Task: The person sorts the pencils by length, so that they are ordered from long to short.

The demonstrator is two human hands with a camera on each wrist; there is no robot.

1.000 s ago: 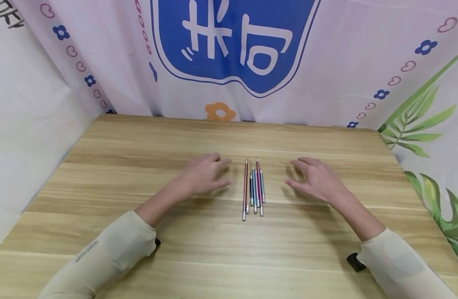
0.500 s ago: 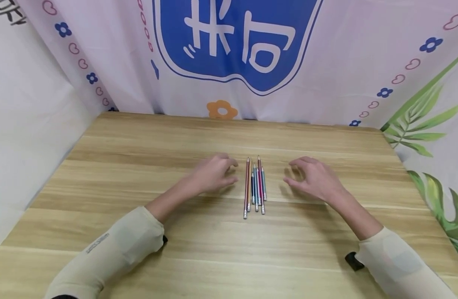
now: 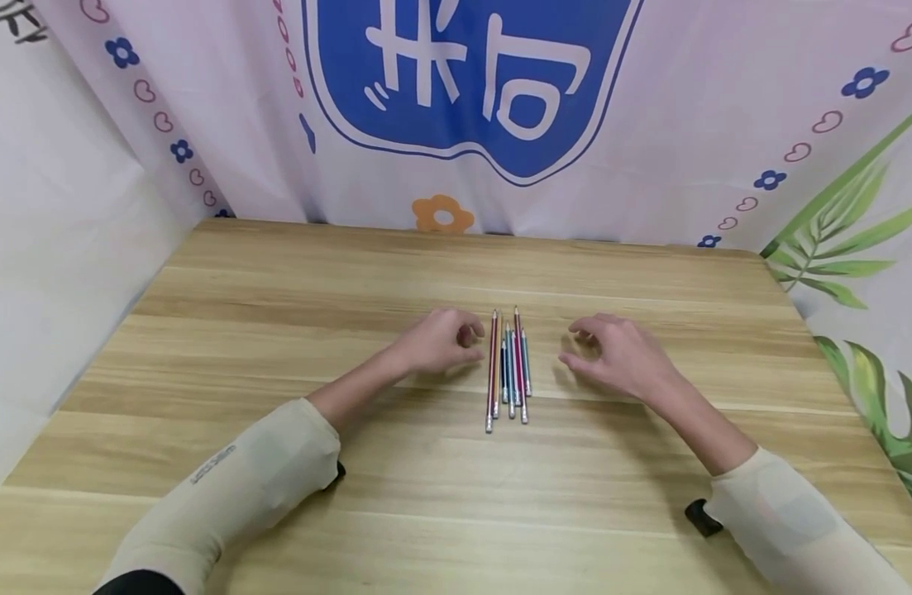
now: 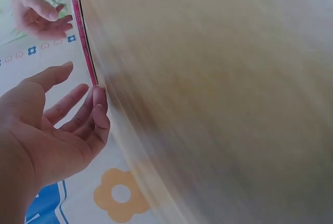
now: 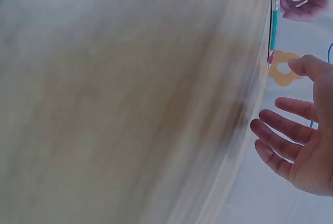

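Note:
Several pencils lie side by side on the table in the head view, eraser ends toward me and tips of uneven height. Red, orange, blue and teal barrels show. Just left of them is my left hand, fingers loosely curved, fingertips close to the outermost red pencil. The left wrist view shows this red pencil by the fingertips, nothing held. My right hand hovers a short way right of the pencils, fingers relaxed and apart. A teal pencil shows beyond its thumb in the right wrist view.
The wooden table spreads around both arms, its far edge meeting a printed curtain. A white cloth hangs along the left side, and a leaf-patterned cloth on the right. Light sleeves cover both forearms.
My left hand has moved right, up close to the pencils, its fingers curving more. The right hand has shifted only slightly toward them. The pencils keep their arrangement.

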